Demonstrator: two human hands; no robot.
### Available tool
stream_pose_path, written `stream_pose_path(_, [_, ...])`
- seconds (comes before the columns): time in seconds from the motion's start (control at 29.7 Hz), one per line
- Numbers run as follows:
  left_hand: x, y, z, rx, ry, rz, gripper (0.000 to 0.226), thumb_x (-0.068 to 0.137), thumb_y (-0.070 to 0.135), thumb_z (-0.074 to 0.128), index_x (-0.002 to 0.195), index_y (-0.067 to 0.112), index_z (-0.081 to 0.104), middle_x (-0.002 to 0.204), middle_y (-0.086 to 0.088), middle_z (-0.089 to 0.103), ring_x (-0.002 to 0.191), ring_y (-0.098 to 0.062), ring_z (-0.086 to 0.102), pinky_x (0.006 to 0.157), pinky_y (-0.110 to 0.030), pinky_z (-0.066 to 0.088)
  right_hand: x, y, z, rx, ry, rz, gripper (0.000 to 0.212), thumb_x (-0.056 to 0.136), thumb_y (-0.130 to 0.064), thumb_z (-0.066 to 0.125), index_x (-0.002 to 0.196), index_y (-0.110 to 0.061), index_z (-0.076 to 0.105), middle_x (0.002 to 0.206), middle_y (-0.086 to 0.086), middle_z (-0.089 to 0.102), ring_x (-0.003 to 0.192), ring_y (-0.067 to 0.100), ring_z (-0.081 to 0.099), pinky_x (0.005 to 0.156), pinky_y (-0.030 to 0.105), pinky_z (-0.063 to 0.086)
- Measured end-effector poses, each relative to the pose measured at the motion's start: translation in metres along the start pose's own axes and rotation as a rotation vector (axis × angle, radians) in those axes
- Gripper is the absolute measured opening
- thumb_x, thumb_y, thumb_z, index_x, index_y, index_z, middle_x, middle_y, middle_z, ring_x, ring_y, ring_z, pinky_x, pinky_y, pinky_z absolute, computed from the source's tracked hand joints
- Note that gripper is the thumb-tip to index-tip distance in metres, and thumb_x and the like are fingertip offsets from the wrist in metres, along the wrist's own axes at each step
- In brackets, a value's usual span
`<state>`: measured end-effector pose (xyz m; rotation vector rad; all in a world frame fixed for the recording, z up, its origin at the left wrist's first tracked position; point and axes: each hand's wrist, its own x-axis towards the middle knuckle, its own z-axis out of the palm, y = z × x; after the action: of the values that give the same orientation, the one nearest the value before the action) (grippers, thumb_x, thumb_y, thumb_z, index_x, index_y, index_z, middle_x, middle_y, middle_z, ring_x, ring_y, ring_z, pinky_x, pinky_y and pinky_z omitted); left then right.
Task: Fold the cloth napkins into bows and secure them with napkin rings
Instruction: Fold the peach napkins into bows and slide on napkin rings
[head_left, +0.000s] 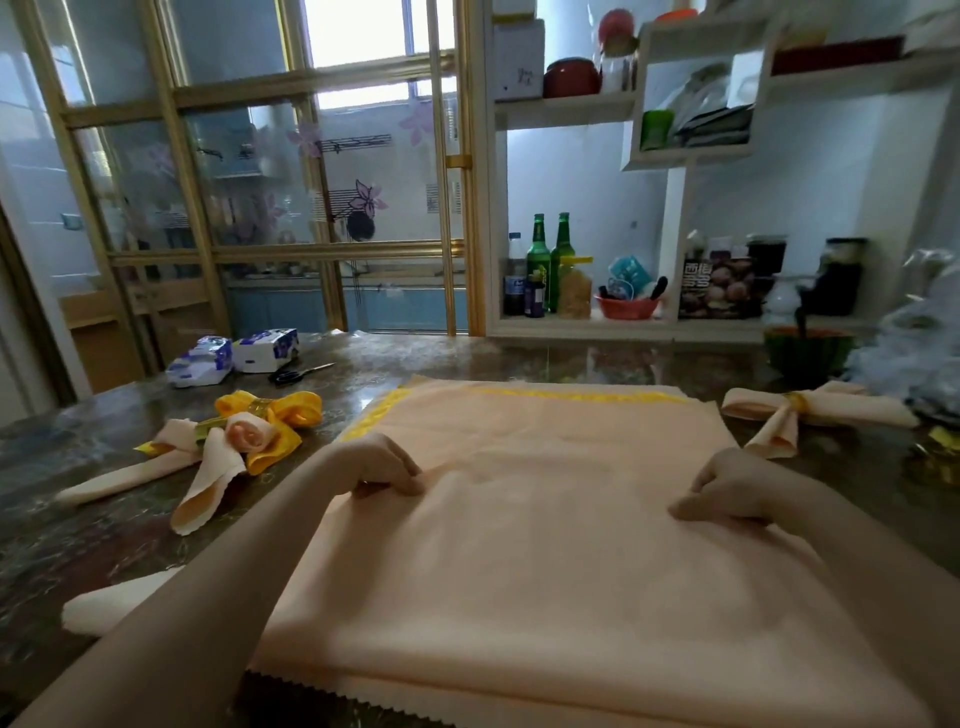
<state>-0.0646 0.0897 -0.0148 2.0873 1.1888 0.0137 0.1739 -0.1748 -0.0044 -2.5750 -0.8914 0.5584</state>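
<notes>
Folding appears at its first stage: the napkin (545, 561) lies flat on the bench (467, 358), spanning between the grips. Left grip (387, 467) and right grip (727, 488) each pinch a raised crease of it. Next move, by judgement: carry both pinches evenly, keeping the crease straight.

Scissors (298, 373) lie beside two tissue packs (265, 349).
</notes>
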Motion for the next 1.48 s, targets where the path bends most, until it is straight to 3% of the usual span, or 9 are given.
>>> stream_pose_path(0.13, [0.001, 0.0, 0.002, 0.008, 0.039, -0.012, 0.02, 0.084, 0.01, 0.067, 0.103, 0.016, 0.066, 0.069, -0.005, 0.048, 0.055, -0.013, 0.042, 0.042, -0.017, 0.032, 0.004, 0.004, 0.002, 0.006, 0.019, -0.002, 0.037, 0.083, -0.04, 0.068, 0.101, -0.008, 0.07, 0.086, 0.006, 0.066, 0.072, 0.016, 0.061, 0.055, 0.024, 0.047])
stream_pose_path(0.4, [0.001, 0.004, 0.004, -0.057, 0.084, -0.029, 0.02, 0.087, 0.013, 0.064, 0.106, 0.012, 0.066, 0.079, -0.005, 0.055, 0.063, -0.015, 0.05, 0.055, -0.022, 0.042, 0.015, 0.01, 0.014, 0.058, 0.092, -0.066, 0.027, 0.09, -0.038, 0.059, 0.078, -0.014, 0.061, 0.081, 0.004, 0.062, 0.078, 0.018, 0.058, 0.062, 0.026, 0.042])
stream_pose_path(0.51, [0.004, 0.008, 0.009, -0.079, 0.179, 0.04, 0.018, 0.088, 0.014, 0.062, 0.104, 0.007, 0.067, 0.083, -0.005, 0.057, 0.066, -0.013, 0.051, 0.056, -0.022, 0.04, 0.017, 0.01, 0.02, -0.024, 0.261, -0.129, 0.031, 0.095, -0.036, 0.052, 0.069, -0.019, 0.051, 0.084, 0.006, 0.061, 0.081, 0.021, 0.058, 0.06, 0.028, 0.038])
stream_pose_path(0.61, [0.009, 0.012, 0.019, -0.043, 0.321, 0.138, 0.015, 0.088, 0.009, 0.059, 0.098, 0.006, 0.069, 0.099, -0.009, 0.064, 0.083, -0.017, 0.057, 0.074, -0.026, 0.048, 0.014, 0.007, 0.025, -0.228, 0.409, -0.148, 0.035, 0.099, -0.039, 0.041, 0.069, -0.021, 0.043, 0.092, 0.007, 0.061, 0.081, 0.021, 0.054, 0.065, 0.029, 0.037])
stream_pose_path(0.84, [-0.012, 0.037, 0.051, 0.558, 0.539, 0.196, 0.042, 0.089, 0.014, 0.055, 0.13, 0.012, 0.045, 0.131, -0.01, 0.046, 0.121, -0.027, 0.042, 0.099, -0.04, 0.036, 0.02, 0.008, 0.029, -0.287, 0.383, -0.121, 0.031, 0.099, -0.043, 0.036, 0.088, -0.017, 0.05, 0.104, 0.008, 0.062, 0.085, 0.02, 0.054, 0.068, 0.029, 0.039])
stream_pose_path(0.94, [-0.035, 0.065, 0.08, 0.534, 0.443, 0.491, 0.046, 0.095, 0.034, 0.048, 0.137, 0.017, 0.041, 0.14, -0.007, 0.042, 0.128, -0.025, 0.038, 0.104, -0.039, 0.034, 0.016, 0.003, 0.03, -0.319, 0.357, -0.097, 0.024, 0.099, -0.038, 0.039, 0.103, -0.017, 0.05, 0.114, 0.008, 0.059, 0.093, 0.019, 0.054, 0.072, 0.03, 0.042])
stream_pose_path(1.04, [-0.06, 0.087, 0.116, 0.498, 0.2, 0.616, 0.054, 0.096, 0.047, 0.039, 0.142, 0.022, 0.035, 0.15, -0.002, 0.031, 0.139, -0.021, 0.025, 0.111, -0.038, 0.025, -0.002, -0.011, 0.037, -0.469, 0.387, -0.139, 0.043, 0.098, -0.035, 0.042, 0.135, -0.014, 0.036, 0.136, 0.011, 0.044, 0.12, 0.025, 0.045, 0.096, 0.036, 0.041])
stream_pose_path(1.21, [-0.082, 0.088, 0.151, 0.559, 0.092, 0.724, 0.058, 0.096, 0.035, 0.039, 0.148, 0.022, 0.018, 0.155, 0.0, 0.016, 0.143, -0.017, 0.01, 0.117, -0.04, 0.005, -0.05, -0.022, 0.07, -0.123, 0.173, -0.57, 0.043, 0.097, -0.021, 0.041, 0.14, -0.017, 0.035, 0.14, 0.005, 0.042, 0.125, 0.02, 0.041, 0.108, 0.033, 0.032])
stream_pose_path(1.48, [-0.083, 0.082, 0.164, 0.567, 0.14, 0.701, 0.054, 0.098, 0.048, 0.027, 0.147, 0.026, 0.021, 0.157, 0.007, 0.013, 0.143, -0.007, 0.009, 0.116, -0.029, 0.004, -0.053, 0.036, 0.061, -0.353, 0.048, -0.462, 0.064, 0.095, -0.058, 0.015, 0.151, -0.027, 0.009, 0.159, -0.004, -0.001, 0.145, 0.011, -0.002, 0.116, 0.03, -0.003])
